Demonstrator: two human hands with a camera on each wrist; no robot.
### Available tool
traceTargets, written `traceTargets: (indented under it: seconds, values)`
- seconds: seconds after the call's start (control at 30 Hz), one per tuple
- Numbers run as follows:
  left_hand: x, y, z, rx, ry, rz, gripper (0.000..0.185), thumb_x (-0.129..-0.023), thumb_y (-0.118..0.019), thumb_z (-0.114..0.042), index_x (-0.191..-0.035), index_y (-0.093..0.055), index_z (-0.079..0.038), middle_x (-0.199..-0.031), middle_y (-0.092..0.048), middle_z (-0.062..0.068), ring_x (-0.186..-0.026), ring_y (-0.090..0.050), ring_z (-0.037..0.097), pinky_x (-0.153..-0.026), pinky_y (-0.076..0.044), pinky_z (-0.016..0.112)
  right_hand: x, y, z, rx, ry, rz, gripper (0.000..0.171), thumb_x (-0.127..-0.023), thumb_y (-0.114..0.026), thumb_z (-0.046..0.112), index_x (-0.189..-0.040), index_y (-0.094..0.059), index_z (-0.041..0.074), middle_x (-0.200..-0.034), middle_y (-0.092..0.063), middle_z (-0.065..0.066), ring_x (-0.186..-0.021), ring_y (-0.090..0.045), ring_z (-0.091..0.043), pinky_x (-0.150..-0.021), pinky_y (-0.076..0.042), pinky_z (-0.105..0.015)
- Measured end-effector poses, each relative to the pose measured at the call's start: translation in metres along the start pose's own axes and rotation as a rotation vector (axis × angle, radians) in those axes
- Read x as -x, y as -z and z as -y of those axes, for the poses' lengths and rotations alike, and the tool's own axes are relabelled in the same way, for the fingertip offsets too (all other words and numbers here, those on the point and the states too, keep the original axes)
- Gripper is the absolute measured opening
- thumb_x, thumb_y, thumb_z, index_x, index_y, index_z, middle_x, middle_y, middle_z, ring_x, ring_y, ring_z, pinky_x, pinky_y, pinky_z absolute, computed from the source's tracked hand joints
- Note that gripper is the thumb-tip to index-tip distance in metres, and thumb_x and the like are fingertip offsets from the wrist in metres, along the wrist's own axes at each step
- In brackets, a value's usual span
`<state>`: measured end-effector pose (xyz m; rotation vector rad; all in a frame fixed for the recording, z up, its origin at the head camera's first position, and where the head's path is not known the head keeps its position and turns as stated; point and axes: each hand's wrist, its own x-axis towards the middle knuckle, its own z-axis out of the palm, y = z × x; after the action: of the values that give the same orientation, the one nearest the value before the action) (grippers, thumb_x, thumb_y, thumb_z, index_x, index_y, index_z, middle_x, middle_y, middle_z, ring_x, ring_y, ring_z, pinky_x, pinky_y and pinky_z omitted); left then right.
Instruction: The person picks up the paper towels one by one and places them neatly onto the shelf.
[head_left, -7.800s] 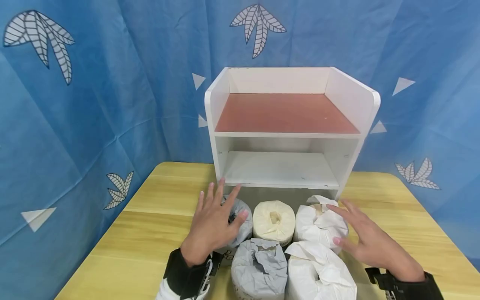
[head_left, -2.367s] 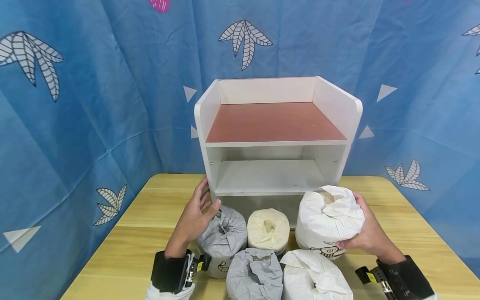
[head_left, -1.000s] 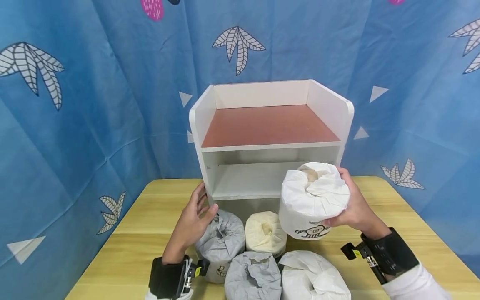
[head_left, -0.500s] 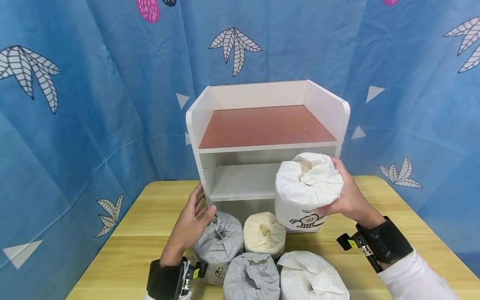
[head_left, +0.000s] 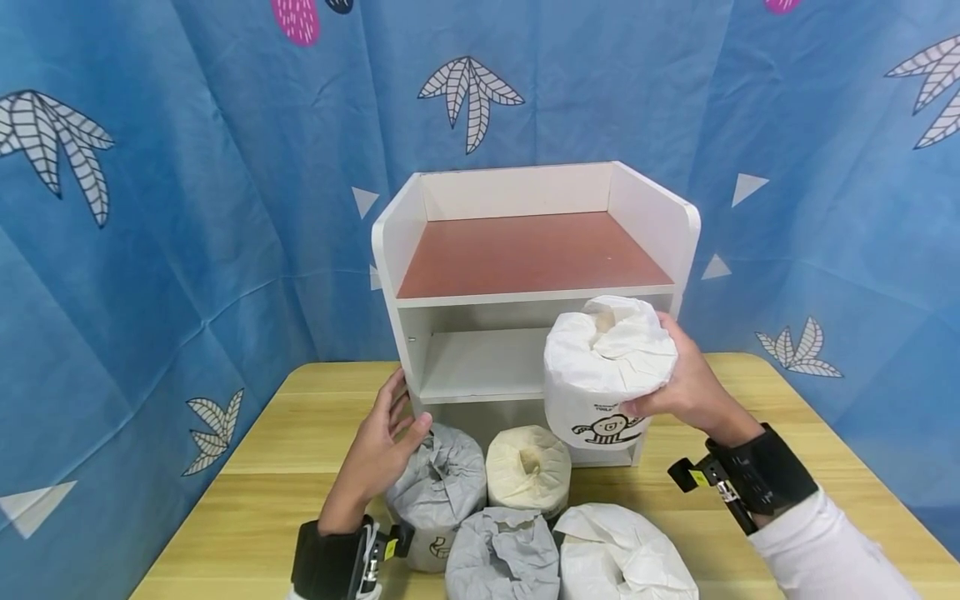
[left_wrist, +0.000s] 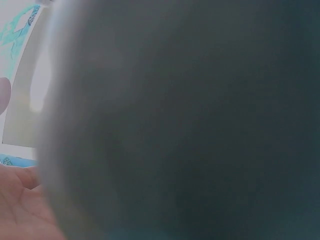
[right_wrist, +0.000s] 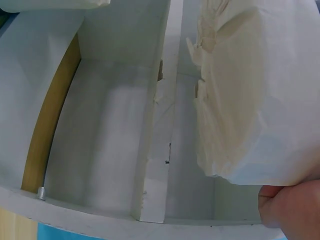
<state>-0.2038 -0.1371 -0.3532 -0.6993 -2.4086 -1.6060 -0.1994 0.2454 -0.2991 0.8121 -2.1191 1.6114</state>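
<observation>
Holding a white roll (head_left: 609, 367) up off the table (head_left: 750, 408), before the right of the shelf (head_left: 536, 254), with right fingers (head_left: 672, 333) wrapped partway round its side; resting left fingers (head_left: 388, 398), loosely bent and holding nothing, at the shelf's left. Probably light, soft, easily dented, with paper liable to slip or tear; best gripped low on the side, not by the crumpled top. Just before the middle board (head_left: 483, 367) and its front edge, with open room leftward.
</observation>
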Motion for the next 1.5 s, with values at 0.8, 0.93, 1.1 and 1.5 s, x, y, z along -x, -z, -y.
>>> traceTargets:
  seconds: [0.8, 0.93, 1.1, 1.5]
  values:
    - [0.0, 0.005, 0.001, -0.002, 0.005, 0.003, 0.074, -0.1, -0.055, -0.016, -0.155, -0.007, -0.005, -0.158, -0.011, 0.023, -0.14, -0.02, 0.045, -0.108, -0.027, 0.059, -0.017, -0.015, -0.002, 0.027, -0.129, -0.006, 0.092, -0.054, -0.084, -0.011, -0.132, -0.034, -0.006, -0.117, -0.055, -0.009, -0.104, -0.054, -0.016, -0.09, -0.044, -0.024]
    - [-0.001, 0.005, 0.002, -0.01, -0.002, 0.01, 0.074, -0.1, -0.055, -0.016, -0.155, -0.007, -0.004, -0.158, -0.012, 0.024, -0.14, -0.02, 0.046, -0.107, -0.028, 0.06, -0.015, -0.017, -0.006, 0.034, -0.172, -0.007, 0.092, -0.057, -0.083, -0.009, -0.134, -0.033, -0.006, -0.117, -0.053, -0.012, -0.104, -0.053, -0.016, -0.089, -0.044, -0.025]
    - [-0.002, 0.004, 0.002, -0.009, -0.012, 0.019, 0.074, -0.1, -0.055, -0.017, -0.155, -0.007, -0.003, -0.157, -0.013, 0.025, -0.14, -0.02, 0.045, -0.107, -0.028, 0.061, -0.017, -0.016, -0.011, 0.011, -0.181, -0.007, 0.089, -0.063, -0.078, -0.01, -0.14, -0.033, -0.002, -0.119, -0.052, -0.009, -0.105, -0.052, -0.017, -0.087, -0.045, -0.025]
    - [-0.005, 0.005, 0.004, -0.001, -0.04, 0.021, 0.074, -0.1, -0.054, -0.016, -0.155, -0.007, -0.003, -0.157, -0.012, 0.025, -0.14, -0.02, 0.045, -0.106, -0.028, 0.062, -0.025, -0.016, -0.015, -0.088, -0.133, -0.001, 0.081, -0.066, -0.072, -0.014, -0.137, -0.038, 0.003, -0.115, -0.056, -0.006, -0.102, -0.056, -0.018, -0.085, -0.049, -0.025]
